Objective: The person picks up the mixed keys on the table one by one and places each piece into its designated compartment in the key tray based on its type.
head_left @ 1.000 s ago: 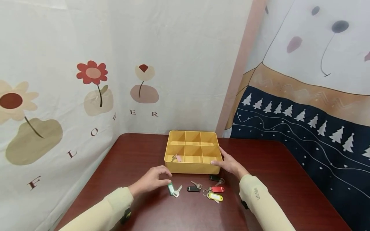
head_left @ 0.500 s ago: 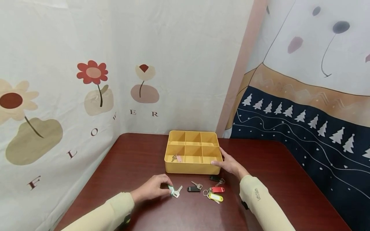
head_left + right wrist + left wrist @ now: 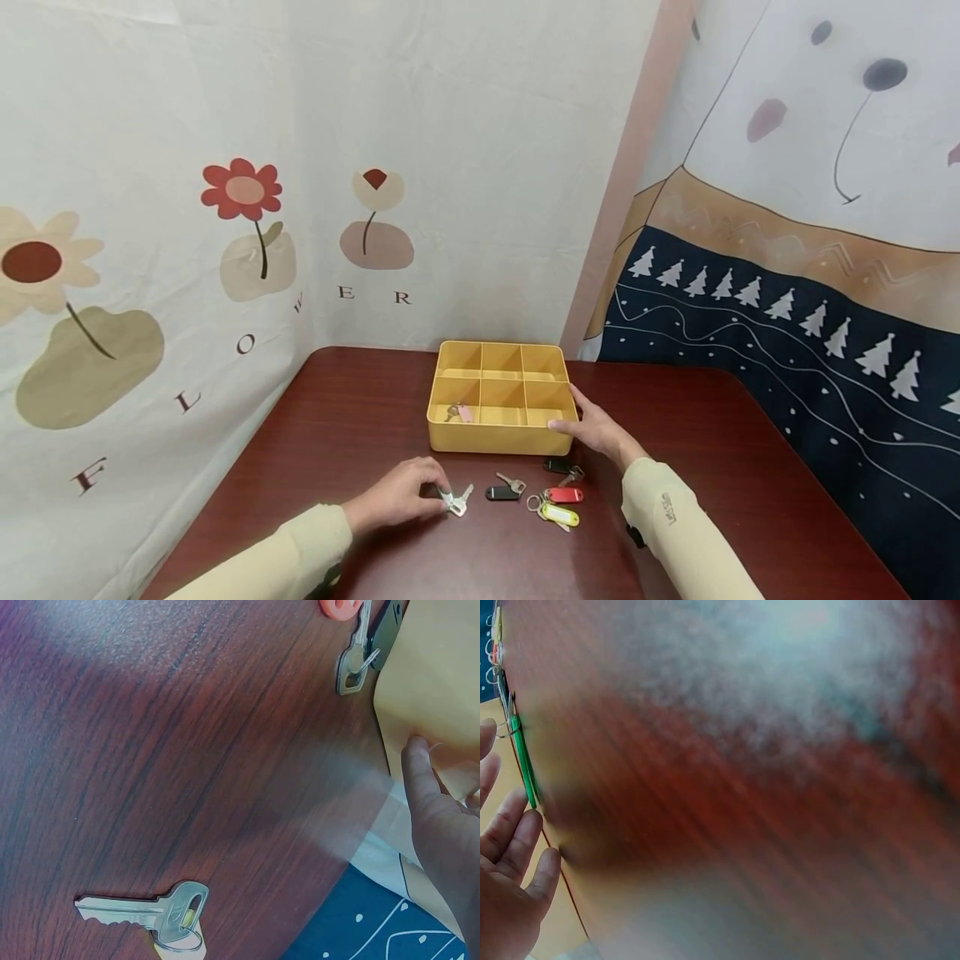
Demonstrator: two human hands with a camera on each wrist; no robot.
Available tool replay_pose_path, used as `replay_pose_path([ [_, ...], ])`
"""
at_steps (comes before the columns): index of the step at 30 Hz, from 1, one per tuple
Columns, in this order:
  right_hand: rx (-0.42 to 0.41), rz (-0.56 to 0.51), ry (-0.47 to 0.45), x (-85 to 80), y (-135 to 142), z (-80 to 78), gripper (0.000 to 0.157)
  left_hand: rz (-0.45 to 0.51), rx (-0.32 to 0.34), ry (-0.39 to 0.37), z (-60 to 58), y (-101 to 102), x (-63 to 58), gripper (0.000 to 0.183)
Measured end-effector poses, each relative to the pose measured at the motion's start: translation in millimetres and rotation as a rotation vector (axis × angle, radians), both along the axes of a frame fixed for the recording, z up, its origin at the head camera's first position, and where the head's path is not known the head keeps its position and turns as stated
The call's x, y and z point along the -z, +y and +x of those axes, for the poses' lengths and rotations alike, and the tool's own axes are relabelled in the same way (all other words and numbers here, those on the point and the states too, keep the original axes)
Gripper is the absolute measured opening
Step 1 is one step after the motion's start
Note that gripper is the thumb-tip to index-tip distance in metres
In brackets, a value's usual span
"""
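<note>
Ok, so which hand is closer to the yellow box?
The right hand: it touches the right end of the yellow box. The left hand is apart from it, on the person's side of the box near its left corner, pinching the green tag.

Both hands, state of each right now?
Left hand: closed, pinching the green key tag.
Right hand: holding the yellow six-compartment box by its near right corner.
</note>
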State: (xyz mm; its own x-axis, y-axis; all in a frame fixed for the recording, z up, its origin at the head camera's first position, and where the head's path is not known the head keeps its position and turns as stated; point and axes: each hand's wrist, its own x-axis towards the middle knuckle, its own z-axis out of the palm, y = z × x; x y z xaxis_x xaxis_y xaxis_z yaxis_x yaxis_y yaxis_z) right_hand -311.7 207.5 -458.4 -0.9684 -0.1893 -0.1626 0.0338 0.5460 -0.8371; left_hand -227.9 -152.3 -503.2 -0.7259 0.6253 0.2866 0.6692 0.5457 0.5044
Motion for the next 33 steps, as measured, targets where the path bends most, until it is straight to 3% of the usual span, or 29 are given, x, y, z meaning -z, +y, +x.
replay_pose_path([
  [14,0.004,0.011,-0.002,2.3,1,1.7,0.108,-0.04,-0.001,0.011,2.6,5,2.1,0.005],
  [25,-0.01,-0.005,0.006,-1.8,-1,-0.6,0.107,-0.015,-0.021,0.035,-2.3,2,-8.4,0.008],
  [33,-0.002,-0.001,-0.002,0.4,1,-1.2,0.107,0.051,-0.046,0.027,-6.4,3,-24.2,0.01],
])
